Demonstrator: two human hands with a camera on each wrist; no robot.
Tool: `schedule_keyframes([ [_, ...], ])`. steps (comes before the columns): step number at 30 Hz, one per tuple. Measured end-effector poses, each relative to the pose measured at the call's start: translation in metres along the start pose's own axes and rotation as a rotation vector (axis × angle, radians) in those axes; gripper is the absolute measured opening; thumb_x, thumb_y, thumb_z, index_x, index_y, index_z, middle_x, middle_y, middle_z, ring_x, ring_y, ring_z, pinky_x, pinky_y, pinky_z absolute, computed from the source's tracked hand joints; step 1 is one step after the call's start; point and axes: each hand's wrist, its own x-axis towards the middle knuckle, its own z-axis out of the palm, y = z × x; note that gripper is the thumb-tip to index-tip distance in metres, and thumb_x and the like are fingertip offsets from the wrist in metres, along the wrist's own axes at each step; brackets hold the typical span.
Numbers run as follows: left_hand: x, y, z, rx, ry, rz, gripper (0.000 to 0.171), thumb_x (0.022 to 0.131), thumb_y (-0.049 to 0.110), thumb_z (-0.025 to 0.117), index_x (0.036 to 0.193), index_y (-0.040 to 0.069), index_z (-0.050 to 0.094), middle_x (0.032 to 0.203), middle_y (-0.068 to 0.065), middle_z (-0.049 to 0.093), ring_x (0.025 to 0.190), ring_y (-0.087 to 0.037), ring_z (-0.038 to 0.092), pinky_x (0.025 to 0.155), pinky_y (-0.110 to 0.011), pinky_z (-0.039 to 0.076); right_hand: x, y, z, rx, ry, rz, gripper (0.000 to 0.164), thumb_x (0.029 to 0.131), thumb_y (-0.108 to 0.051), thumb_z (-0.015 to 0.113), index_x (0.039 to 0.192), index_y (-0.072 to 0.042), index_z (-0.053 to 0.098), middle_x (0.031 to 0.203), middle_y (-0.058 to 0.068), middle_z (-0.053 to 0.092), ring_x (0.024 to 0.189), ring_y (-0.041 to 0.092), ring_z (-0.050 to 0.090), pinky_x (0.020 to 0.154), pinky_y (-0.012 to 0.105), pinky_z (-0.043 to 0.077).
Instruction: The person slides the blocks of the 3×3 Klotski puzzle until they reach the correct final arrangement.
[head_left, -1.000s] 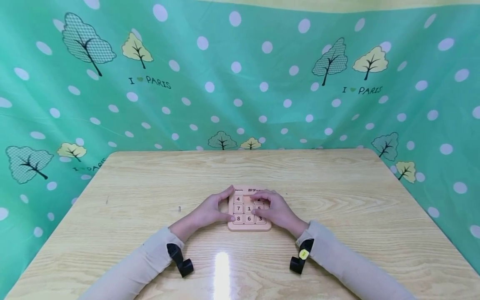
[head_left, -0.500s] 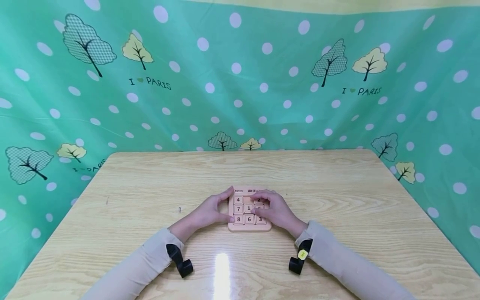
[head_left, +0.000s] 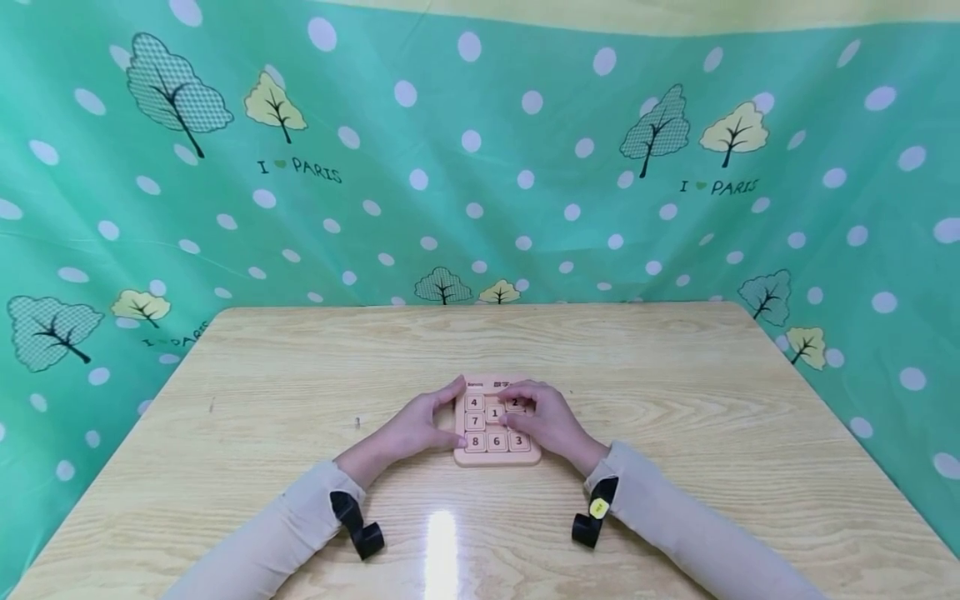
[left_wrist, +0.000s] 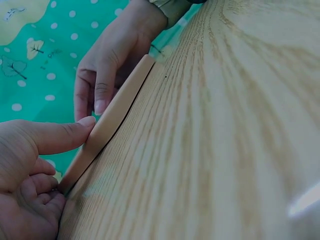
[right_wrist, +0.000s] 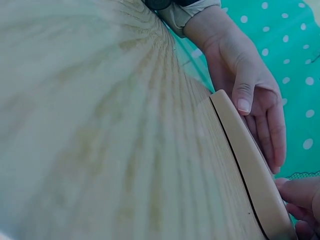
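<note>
In the head view a pale wooden number slide puzzle (head_left: 498, 459) lies flat on the table, with numbered square tiles in its frame. My left hand (head_left: 408, 429) holds the frame's left side, thumb at the near corner and index finger at the far one. Over the frame's right half is my right hand (head_left: 551, 421), its thumb touching the 1 tile (head_left: 493, 412) and its index finger beside the gap above. That tile stands slightly higher than the 7 tile (head_left: 475, 421) next to it. The 5 tile is hidden under the right hand. Both wrist views show the frame edge-on.
The wood-grain table (head_left: 300, 358) spreads around the puzzle. A green dotted cloth (head_left: 480, 192) with printed trees hangs behind and at the sides. Black wrist-camera mounts (head_left: 367, 540) sit on both sleeves. A bright light reflection falls on the near tabletop.
The 1 tile has slid a little away from me into the gap, with the right thumb moving along. The left hand stays in place on the frame; the head view has shifted slightly.
</note>
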Motion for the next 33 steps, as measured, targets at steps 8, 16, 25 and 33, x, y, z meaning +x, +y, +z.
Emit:
schedule_keyframes([
  [8,0.0005,-0.0006,-0.0004,-0.006,-0.005,0.006,0.092,0.073,0.011,0.079,0.147,0.001,0.025,0.155,-0.010,0.019,0.143,-0.023,0.014,0.117,-0.039,0.010,0.0021,-0.0038,0.0011,-0.003,0.025,-0.010,0.026,0.076,-0.005,0.076,0.102,-0.008,0.072,0.107,0.005,0.068,0.104,0.024,0.057,0.093,0.041,0.044],
  [16,0.0005,-0.0008,-0.0009,-0.001,-0.002,0.007,0.092,0.073,0.011,0.079,0.146,0.000,0.025,0.154,-0.010,0.020,0.143,-0.024,0.015,0.117,-0.039,0.011,0.0051,-0.0046,0.0041,-0.038,0.033,0.021,0.024,0.078,-0.006,0.074,0.101,-0.011,0.073,0.105,0.002,0.068,0.099,0.020,0.058,0.085,0.036,0.046],
  [25,-0.0009,0.0005,-0.0006,0.001,-0.001,-0.001,0.092,0.073,0.011,0.079,0.146,0.000,0.025,0.155,-0.010,0.019,0.143,-0.023,0.015,0.117,-0.039,0.011,0.0061,-0.0056,0.0050,-0.049,0.031,0.026,0.022,0.078,-0.004,0.074,0.099,-0.011,0.073,0.104,0.003,0.068,0.091,0.016,0.058,0.075,0.028,0.048],
  [33,-0.0020,0.0002,-0.0001,0.009,0.002,0.000,0.093,0.072,0.013,0.079,0.147,0.001,0.024,0.154,-0.010,0.020,0.143,-0.024,0.015,0.116,-0.040,0.011,0.0073,-0.0080,0.0029,-0.036,-0.004,0.045,0.023,0.078,-0.005,0.073,0.100,-0.012,0.073,0.106,0.002,0.068,0.094,0.016,0.057,0.081,0.032,0.045],
])
